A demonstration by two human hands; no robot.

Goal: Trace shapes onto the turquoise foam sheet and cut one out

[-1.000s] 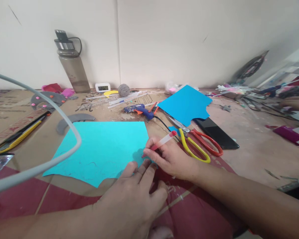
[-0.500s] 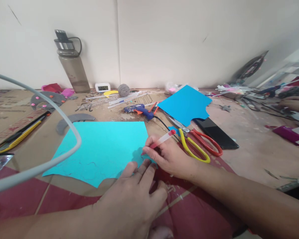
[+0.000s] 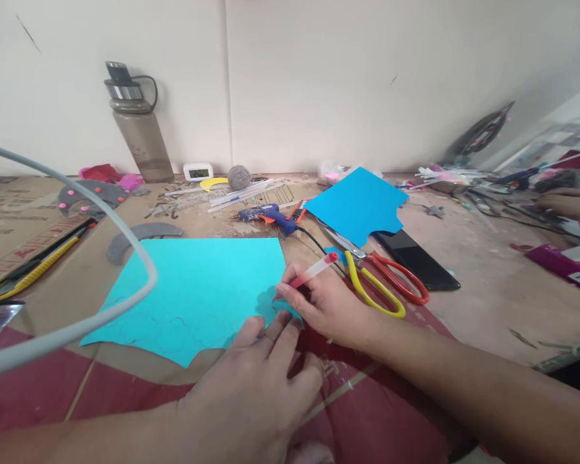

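Observation:
A turquoise sheet of paper (image 3: 198, 277) lies before me, its near edge cut in curves and faint pencil-like curved lines on its lower part. My left hand (image 3: 261, 374) rests on the sheet's near right corner, fingers stretched out and pressing it down. A red pen (image 3: 314, 270) with a pale see-through barrel is gripped in my right hand (image 3: 336, 312). Its tip touches the paper near the right edge, close to my left fingertips, which partly hide the marks there. Scissors (image 3: 359, 255) with one yellow and one red handle lie just beyond my right hand.
A darker blue cut sheet (image 3: 360, 203) overlaps the scissors and a black phone (image 3: 418, 261). Behind are a glue gun (image 3: 270, 216), glue sticks, a grey yarn ball (image 3: 239, 178), a clock (image 3: 198, 171) and a bottle (image 3: 142, 142). A grey cable (image 3: 145, 264) arcs across the left. Another person's hand (image 3: 568, 205) shows far right.
The view has shifted very slightly. My left hand keeps its place on the paper, and the pen in my right hand has barely moved.

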